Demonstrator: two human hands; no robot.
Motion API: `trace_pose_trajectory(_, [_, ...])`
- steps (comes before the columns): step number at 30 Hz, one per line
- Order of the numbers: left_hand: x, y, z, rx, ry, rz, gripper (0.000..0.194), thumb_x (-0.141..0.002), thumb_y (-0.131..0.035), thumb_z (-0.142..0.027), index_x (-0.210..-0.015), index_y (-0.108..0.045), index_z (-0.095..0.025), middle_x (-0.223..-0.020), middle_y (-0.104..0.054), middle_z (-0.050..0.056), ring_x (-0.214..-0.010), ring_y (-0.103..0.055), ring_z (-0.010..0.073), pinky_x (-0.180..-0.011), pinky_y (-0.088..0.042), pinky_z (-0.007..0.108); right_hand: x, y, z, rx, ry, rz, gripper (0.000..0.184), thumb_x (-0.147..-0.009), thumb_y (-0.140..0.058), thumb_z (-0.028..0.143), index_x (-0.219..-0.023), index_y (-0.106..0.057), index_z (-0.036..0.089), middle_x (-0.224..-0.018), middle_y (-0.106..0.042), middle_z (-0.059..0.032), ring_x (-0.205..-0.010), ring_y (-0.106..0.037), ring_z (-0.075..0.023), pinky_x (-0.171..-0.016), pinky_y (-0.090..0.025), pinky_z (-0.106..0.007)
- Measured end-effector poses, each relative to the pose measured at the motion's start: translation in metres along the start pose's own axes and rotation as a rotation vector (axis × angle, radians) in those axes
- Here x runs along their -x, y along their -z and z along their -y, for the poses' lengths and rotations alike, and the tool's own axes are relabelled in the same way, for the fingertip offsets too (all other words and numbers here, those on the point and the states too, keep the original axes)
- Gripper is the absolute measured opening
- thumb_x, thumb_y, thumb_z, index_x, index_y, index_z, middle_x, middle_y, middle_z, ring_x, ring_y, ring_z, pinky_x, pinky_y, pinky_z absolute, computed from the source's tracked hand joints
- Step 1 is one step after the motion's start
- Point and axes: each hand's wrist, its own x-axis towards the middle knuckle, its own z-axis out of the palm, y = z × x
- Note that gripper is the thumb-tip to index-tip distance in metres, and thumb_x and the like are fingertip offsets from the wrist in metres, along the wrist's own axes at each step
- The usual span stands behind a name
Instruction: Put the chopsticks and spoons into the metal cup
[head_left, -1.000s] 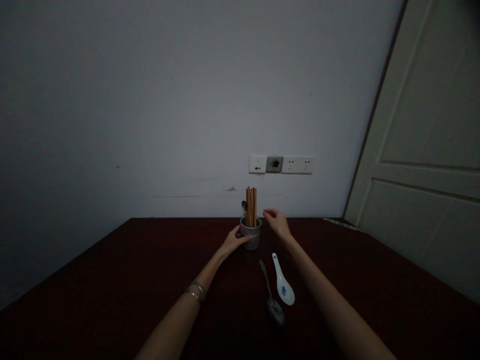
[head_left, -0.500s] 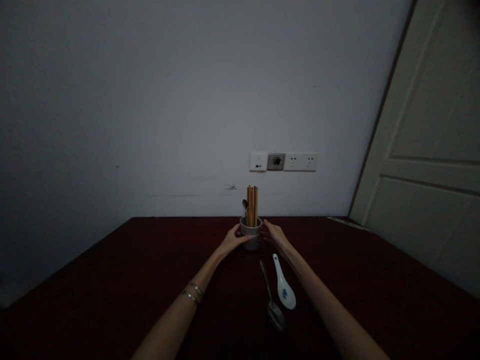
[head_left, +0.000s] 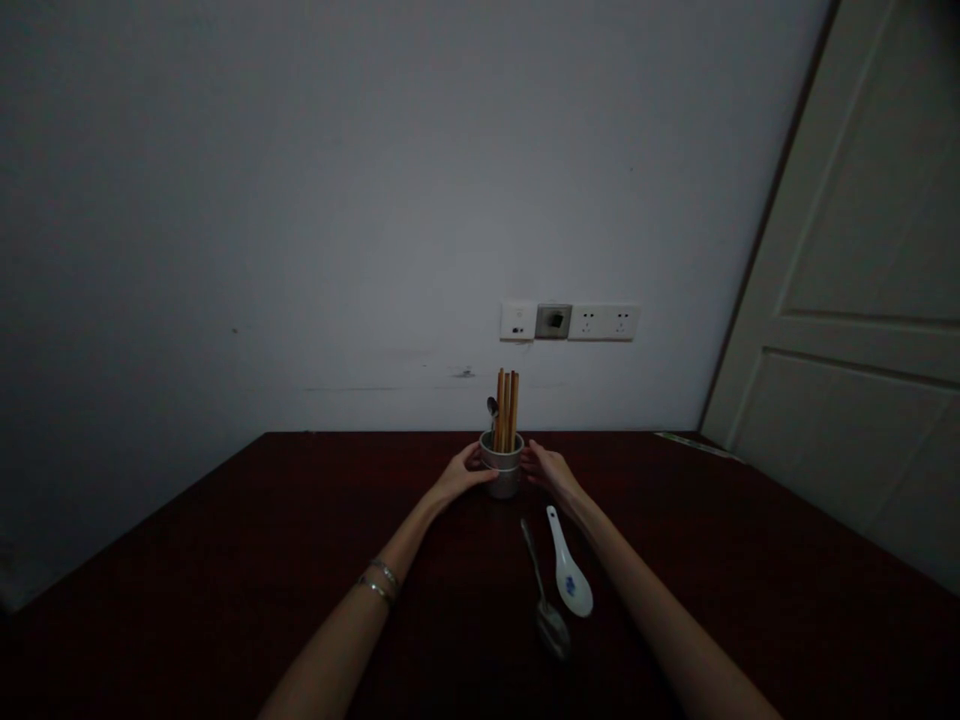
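A small grey utensil holder (head_left: 504, 482) stands upright on the dark red table, with several wooden chopsticks (head_left: 508, 410) and a small metal spoon (head_left: 493, 406) in it. My left hand (head_left: 463, 478) grips it from the left, thumb across its front and fingers round the side. From the other side my right hand (head_left: 547, 466) holds it with curled fingers, the tips partly hidden at its edge. Nearer to me lie a metal spoon (head_left: 551, 628) and, just right of it, a white soup spoon (head_left: 574, 588) with a blue mark, beside my right forearm.
Behind the table (head_left: 225, 520) rises a pale wall bearing a row of sockets (head_left: 602, 322). A panelled door (head_left: 847, 330) stands on the right. A thin flat strip (head_left: 699, 446) lies at the table's back right edge.
The chopsticks lean a little more to the right and have spread slightly; the small spoon in the holder shifted right a touch. Both hands stay at the holder.
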Motion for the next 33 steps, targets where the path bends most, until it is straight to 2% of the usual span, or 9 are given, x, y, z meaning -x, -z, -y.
trace_pose_trajectory(6, [0.002,0.017,-0.002,0.044,0.038,0.033,0.077,-0.055,-0.078,-0.025,-0.125,-0.045,-0.018,-0.127,-0.047,0.015,-0.112,-0.048,0.0242,-0.097,-0.034,0.040,0.003,0.005,0.002,-0.013,-0.015,0.042,0.035,-0.076,-0.052,0.048,-0.083,-0.067,0.017,-0.103,-0.065,-0.0115,-0.093,-0.060,-0.0205,-0.069,-0.047,-0.029])
trace_pose_trajectory(11, [0.011,0.030,-0.039,0.032,0.149,0.067,0.085,-0.061,-0.074,-0.029,-0.134,-0.031,-0.022,-0.137,-0.032,0.019,-0.117,-0.044,0.0252,-0.097,-0.033,0.041,-0.001,0.023,-0.003,-0.057,0.013,-0.013,0.030,-0.077,-0.052,0.043,-0.083,-0.066,0.016,-0.097,-0.067,-0.0113,-0.091,-0.061,-0.0193,-0.067,-0.048,-0.028])
trace_pose_trajectory(14, [0.011,0.036,-0.072,-0.066,0.141,-0.047,0.089,-0.062,-0.073,-0.032,-0.136,-0.025,-0.019,-0.137,-0.030,0.021,-0.115,-0.045,0.0246,-0.094,-0.035,0.040,-0.006,0.039,-0.014,-0.123,0.061,-0.086,0.024,-0.075,-0.057,0.037,-0.077,-0.066,0.015,-0.084,-0.069,-0.0108,-0.080,-0.064,-0.0185,-0.062,-0.050,-0.027])
trace_pose_trajectory(17, [0.013,0.036,-0.111,-0.244,-0.039,-0.257,0.080,-0.062,-0.071,-0.032,-0.131,-0.035,-0.014,-0.130,-0.040,0.020,-0.113,-0.046,0.0248,-0.091,-0.038,0.039,-0.009,0.052,-0.025,-0.276,0.149,-0.109,0.017,-0.074,-0.059,0.031,-0.071,-0.064,0.015,-0.070,-0.068,-0.0077,-0.069,-0.064,-0.0163,-0.062,-0.052,-0.027])
trace_pose_trajectory(18, [0.016,0.033,-0.126,-0.306,-0.118,-0.270,0.073,-0.062,-0.071,-0.031,-0.127,-0.041,-0.015,-0.127,-0.044,0.018,-0.111,-0.047,0.0239,-0.090,-0.039,0.039,-0.009,0.054,-0.027,-0.318,0.168,-0.109,0.016,-0.073,-0.059,0.030,-0.070,-0.064,0.014,-0.067,-0.067,-0.0067,-0.067,-0.064,-0.0155,-0.063,-0.052,-0.027])
trace_pose_trajectory(21, [0.035,0.014,-0.168,-0.419,-0.247,-0.087,0.044,-0.066,-0.067,-0.030,-0.106,-0.058,-0.015,-0.104,-0.061,0.010,-0.092,-0.057,0.0184,-0.084,-0.043,0.035,-0.007,0.056,-0.029,-0.353,0.189,-0.113,0.015,-0.071,-0.060,0.028,-0.070,-0.064,0.014,-0.061,-0.066,-0.0053,-0.061,-0.063,-0.0139,-0.060,-0.053,-0.026])
trace_pose_trajectory(24, [0.059,-0.017,-0.190,-0.503,-0.227,0.168,0.030,-0.070,-0.062,-0.029,-0.097,-0.063,-0.015,-0.084,-0.064,0.006,-0.076,-0.058,0.0142,-0.072,-0.045,0.028,-0.006,0.054,-0.030,-0.317,0.231,-0.114,0.017,-0.066,-0.063,0.029,-0.070,-0.065,0.013,-0.059,-0.065,-0.0044,-0.058,-0.061,-0.0131,-0.056,-0.052,-0.024])
trace_pose_trajectory(28, [0.078,-0.056,-0.165,-0.775,-0.233,0.405,0.023,-0.074,-0.057,-0.028,-0.092,-0.065,-0.017,-0.073,-0.062,0.001,-0.064,-0.055,0.0115,-0.059,-0.041,0.022,-0.006,0.054,-0.032,-0.210,0.282,-0.111,0.023,-0.064,-0.064,0.035,-0.071,-0.066,0.013,-0.055,-0.063,-0.0031,-0.056,-0.060,-0.0125,-0.054,-0.050,-0.022])
trace_pose_trajectory(33, [0.085,-0.072,-0.105,-1.141,-0.325,0.544,0.025,-0.071,-0.057,-0.018,-0.095,-0.064,-0.022,-0.082,-0.063,0.001,-0.070,-0.057,0.0124,-0.059,-0.038,0.020,-0.004,0.053,-0.033,-0.033,0.335,-0.128,0.029,-0.065,-0.059,0.040,-0.071,-0.067,0.013,-0.050,-0.060,-0.0015,-0.051,-0.057,-0.0121,-0.051,-0.047,-0.023])
